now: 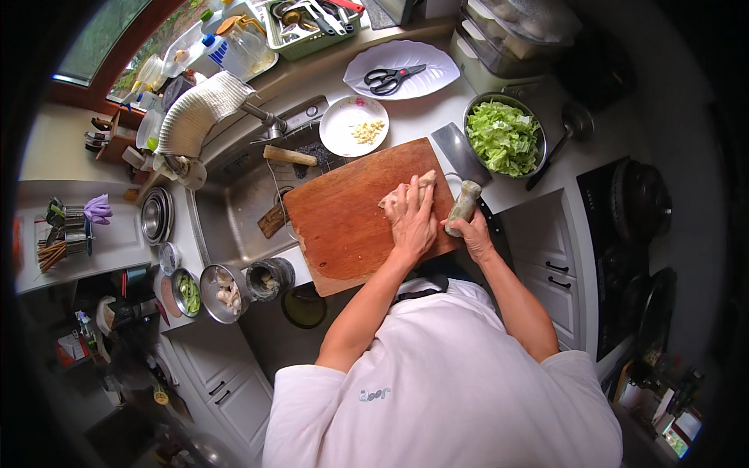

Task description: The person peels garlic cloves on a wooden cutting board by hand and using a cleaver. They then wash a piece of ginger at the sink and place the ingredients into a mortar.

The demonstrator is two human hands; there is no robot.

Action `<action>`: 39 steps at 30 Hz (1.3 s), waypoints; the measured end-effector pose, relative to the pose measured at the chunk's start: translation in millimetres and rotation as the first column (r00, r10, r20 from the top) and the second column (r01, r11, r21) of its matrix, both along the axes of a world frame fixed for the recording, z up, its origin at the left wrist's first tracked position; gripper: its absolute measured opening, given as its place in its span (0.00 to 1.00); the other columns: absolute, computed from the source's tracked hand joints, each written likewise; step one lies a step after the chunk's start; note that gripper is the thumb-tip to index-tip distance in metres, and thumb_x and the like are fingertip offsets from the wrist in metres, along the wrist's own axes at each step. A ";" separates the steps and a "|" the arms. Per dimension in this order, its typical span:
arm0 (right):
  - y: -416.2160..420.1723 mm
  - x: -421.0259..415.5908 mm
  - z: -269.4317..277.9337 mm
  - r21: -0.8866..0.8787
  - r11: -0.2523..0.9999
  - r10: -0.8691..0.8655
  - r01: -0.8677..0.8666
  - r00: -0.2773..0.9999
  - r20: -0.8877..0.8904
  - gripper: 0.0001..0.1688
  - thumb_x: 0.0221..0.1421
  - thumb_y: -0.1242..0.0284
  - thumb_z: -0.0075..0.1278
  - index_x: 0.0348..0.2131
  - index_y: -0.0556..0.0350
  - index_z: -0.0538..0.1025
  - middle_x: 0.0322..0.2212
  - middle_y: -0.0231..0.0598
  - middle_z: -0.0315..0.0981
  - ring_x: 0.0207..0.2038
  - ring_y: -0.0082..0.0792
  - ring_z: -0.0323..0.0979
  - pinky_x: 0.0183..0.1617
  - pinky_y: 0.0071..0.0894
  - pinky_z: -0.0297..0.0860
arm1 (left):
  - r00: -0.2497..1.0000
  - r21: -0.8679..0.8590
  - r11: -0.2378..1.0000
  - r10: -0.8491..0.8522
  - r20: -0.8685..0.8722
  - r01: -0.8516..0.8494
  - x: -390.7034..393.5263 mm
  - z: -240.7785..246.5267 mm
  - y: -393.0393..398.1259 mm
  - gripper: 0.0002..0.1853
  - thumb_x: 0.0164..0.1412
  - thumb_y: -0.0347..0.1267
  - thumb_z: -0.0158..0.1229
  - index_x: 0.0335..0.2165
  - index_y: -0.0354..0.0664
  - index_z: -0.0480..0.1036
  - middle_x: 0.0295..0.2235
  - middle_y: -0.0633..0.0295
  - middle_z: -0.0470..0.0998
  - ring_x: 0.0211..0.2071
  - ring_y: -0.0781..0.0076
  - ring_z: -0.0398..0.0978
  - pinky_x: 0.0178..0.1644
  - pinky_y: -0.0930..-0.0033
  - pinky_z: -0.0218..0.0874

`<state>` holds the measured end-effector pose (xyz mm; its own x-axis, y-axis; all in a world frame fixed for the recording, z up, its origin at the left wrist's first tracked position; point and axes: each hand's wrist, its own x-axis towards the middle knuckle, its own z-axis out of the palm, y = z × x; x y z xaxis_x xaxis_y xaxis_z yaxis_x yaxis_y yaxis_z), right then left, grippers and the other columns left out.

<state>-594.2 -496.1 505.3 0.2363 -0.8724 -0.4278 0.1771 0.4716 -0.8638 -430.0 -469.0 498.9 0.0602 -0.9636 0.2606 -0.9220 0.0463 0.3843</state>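
Observation:
My left hand (412,222) lies over a pale piece of what looks like raw meat (429,179), holding it against the wooden cutting board (345,210). Its fingers are spread across the piece and hide much of it. My right hand (475,233) grips a greenish stone pestle (465,202) by its lower end, tilted above the board's right edge. Just beyond the pestle, a wide metal blade (461,153), apparently a cleaver's, rests on the counter. Small crumbs dot the board near my left hand.
The board overlaps a steel sink (234,205). A plate with chopped garlic (329,131), a leaf-shaped dish with scissors (442,79) and a steel bowl of chopped lettuce (503,137) stand behind. A stone mortar (284,272) and a bowl of garlic (210,292) stand left; a ladle (576,123) lies right.

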 end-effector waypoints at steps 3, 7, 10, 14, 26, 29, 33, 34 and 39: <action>-2.6 -0.2 -3.9 -0.025 1.000 0.006 -0.006 1.000 -0.031 0.32 0.40 0.73 0.59 0.46 0.63 0.66 0.35 0.35 0.67 0.36 0.29 0.72 0.42 0.29 0.73 | 0.999 -0.013 1.000 -0.017 -0.027 0.017 18.6 -9.8 11.2 0.29 0.51 0.25 0.54 0.55 0.48 0.68 0.59 0.53 0.60 0.61 0.49 0.53 0.62 0.48 0.44; -2.1 -1.1 -14.3 -0.074 0.997 -0.022 0.014 0.994 -0.109 0.30 0.40 0.71 0.60 0.44 0.62 0.68 0.34 0.34 0.67 0.35 0.24 0.68 0.40 0.26 0.70 | 0.997 -0.023 0.998 0.052 -0.059 -0.053 72.9 -1.7 17.4 0.26 0.48 0.14 0.52 0.47 0.43 0.73 0.47 0.52 0.68 0.50 0.52 0.65 0.52 0.53 0.56; -0.8 -0.1 -16.3 -0.099 0.995 -0.026 0.015 0.993 -0.118 0.30 0.39 0.70 0.61 0.43 0.61 0.69 0.34 0.33 0.67 0.35 0.24 0.67 0.40 0.26 0.68 | 0.985 -0.337 0.926 0.150 -0.080 -0.168 175.4 -11.6 16.6 0.08 0.57 0.18 0.50 0.30 0.38 0.75 0.26 0.57 0.73 0.25 0.64 0.72 0.24 0.61 0.64; 0.1 5.1 -8.5 -0.131 0.991 -0.009 -0.010 0.990 -0.139 0.35 0.38 0.67 0.63 0.47 0.59 0.68 0.37 0.34 0.66 0.39 0.28 0.65 0.46 0.28 0.65 | 0.820 -0.165 0.807 0.571 -0.023 -0.567 227.2 -24.3 3.9 0.16 0.64 0.26 0.47 0.47 0.48 0.75 0.36 0.62 0.72 0.45 0.63 0.62 0.51 0.59 0.52; 0.8 0.2 -14.0 -0.093 0.994 -0.072 0.065 0.995 -0.073 0.33 0.37 0.70 0.62 0.45 0.57 0.69 0.38 0.33 0.68 0.40 0.27 0.67 0.47 0.28 0.67 | 0.986 -0.003 1.000 -0.029 -0.162 0.029 -24.8 -18.9 -66.2 0.28 0.51 0.23 0.50 0.52 0.49 0.70 0.53 0.50 0.63 0.50 0.49 0.61 0.52 0.53 0.56; 1.5 -2.4 -14.0 -0.086 0.994 -0.080 0.072 0.992 -0.097 0.28 0.37 0.70 0.63 0.40 0.58 0.70 0.33 0.32 0.69 0.35 0.24 0.68 0.41 0.27 0.69 | 0.995 -0.027 0.998 0.055 -0.080 -0.057 12.7 -23.7 -52.3 0.23 0.53 0.25 0.51 0.50 0.47 0.71 0.50 0.53 0.65 0.47 0.49 0.64 0.47 0.51 0.58; -0.6 -1.2 -18.4 -0.146 0.989 -0.023 0.003 0.990 -0.141 0.29 0.38 0.68 0.63 0.40 0.58 0.70 0.31 0.31 0.66 0.34 0.25 0.66 0.40 0.27 0.67 | 0.979 -0.246 0.948 0.200 -0.035 -0.202 160.0 -36.4 -22.1 0.06 0.58 0.27 0.51 0.33 0.41 0.74 0.37 0.52 0.72 0.38 0.54 0.70 0.43 0.52 0.62; -1.0 1.0 -19.3 -0.164 0.986 -0.019 -0.005 0.990 -0.143 0.29 0.38 0.67 0.63 0.40 0.58 0.70 0.31 0.30 0.66 0.33 0.25 0.65 0.39 0.27 0.67 | 0.839 -0.142 0.854 0.437 -0.324 -0.500 195.0 -47.2 -9.7 0.06 0.58 0.27 0.51 0.35 0.41 0.73 0.40 0.51 0.70 0.39 0.54 0.68 0.44 0.53 0.61; -1.3 5.5 -10.0 -0.182 0.983 -0.011 -0.013 0.992 -0.128 0.30 0.38 0.66 0.63 0.40 0.58 0.70 0.32 0.30 0.65 0.35 0.25 0.64 0.40 0.26 0.66 | 0.696 -0.210 0.685 0.718 0.030 -0.698 246.5 -31.6 -3.0 0.09 0.61 0.28 0.48 0.39 0.40 0.71 0.42 0.51 0.65 0.41 0.56 0.64 0.46 0.52 0.56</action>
<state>-588.8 -497.4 495.3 0.1911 -0.9383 -0.2883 0.0589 0.3042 -0.9508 -183.5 -472.0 467.3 0.6696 -0.5841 0.4588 -0.7395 -0.5820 0.3382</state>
